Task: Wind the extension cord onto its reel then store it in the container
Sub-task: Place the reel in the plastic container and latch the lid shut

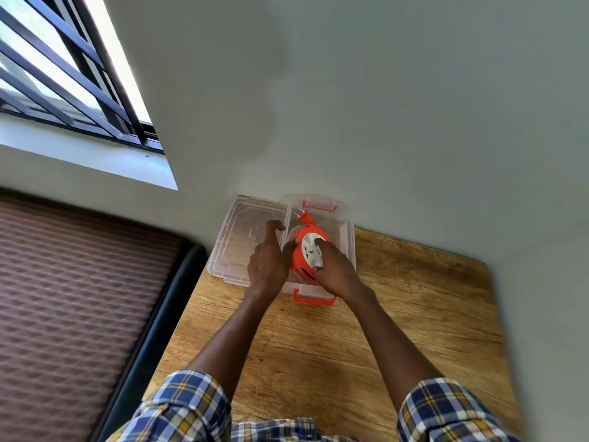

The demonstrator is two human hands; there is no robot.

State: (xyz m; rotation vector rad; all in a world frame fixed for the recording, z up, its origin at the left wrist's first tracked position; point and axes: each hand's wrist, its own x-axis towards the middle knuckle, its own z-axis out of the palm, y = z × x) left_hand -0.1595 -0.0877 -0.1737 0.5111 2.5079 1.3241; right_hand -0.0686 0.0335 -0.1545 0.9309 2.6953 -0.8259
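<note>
An orange cord reel [299,255] with a white socket face sits tilted inside a clear plastic container [348,247] at the far edge of the wooden table. Its orange plug [304,216] sticks up behind the reel, prongs pointing away. My right hand [334,269] grips the reel from the right, fingers over the white face. My left hand [269,258] holds the reel's left side with the thumb, its other fingers raised and curled. The container has orange latches at front [314,299] and back [319,205].
The clear lid [236,237] lies open to the container's left, overhanging the table's left edge. The wooden table [334,346] meets a pale wall behind. A brown patterned surface and a barred window lie to the left.
</note>
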